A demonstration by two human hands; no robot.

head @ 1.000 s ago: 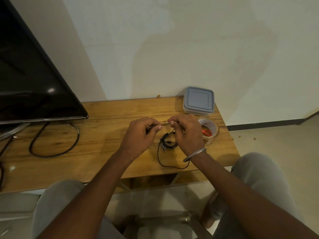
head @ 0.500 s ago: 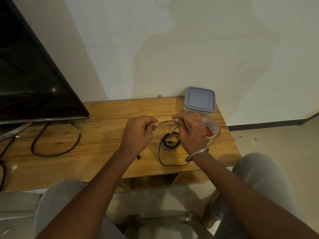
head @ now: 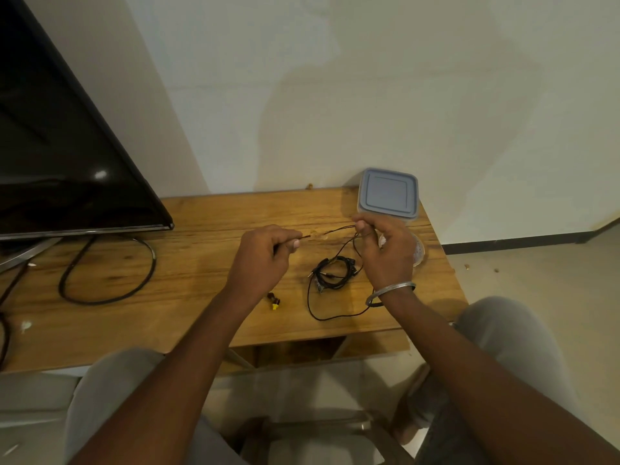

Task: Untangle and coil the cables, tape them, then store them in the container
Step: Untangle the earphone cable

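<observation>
Cable (head: pixel 335 230), thin and black, drawn into a short, near-level stretch above the worktop (head: pixel 201 297) between two hands. Left hand (head: pixel 261 260): grip closed, thumb and curled forefinger pinching the left end of that stretch, other fingers folded into the palm. Right hand (head: pixel 385 253): grip likewise closed, fingertips pinching the right end of the stretch, back of the hand toward the camera, metal bangle (head: pixel 391 292) on the wrist.

From the right-hand pinch, downward to a tangled bundle (head: pixel 330 280) of the same thin black wire, lying on the worktop between the hands and a little nearer the person, with a small plug tip poking out at its left side. From the bundle, a loose loop (head: pixel 335 317) sweeping toward the front edge and back up under the right wrist. Left of that loop, beside the left forearm, a tiny dark piece with a yellow tip (head: pixel 274 302), apart from the bundle.

Container (head: pixel 388 193), square, grey-blue lid on, at the far right corner of the worktop against the wall, just beyond the right hand. Tape roll (head: pixel 419 255), clear, mostly hidden behind the right hand, near the container.

On the left, a black television (head: pixel 67 146), with a thick black lead (head: pixel 110 273) looped on the worktop below it, well apart from the hands. Below the front edge, knees in pale grey trousers.
</observation>
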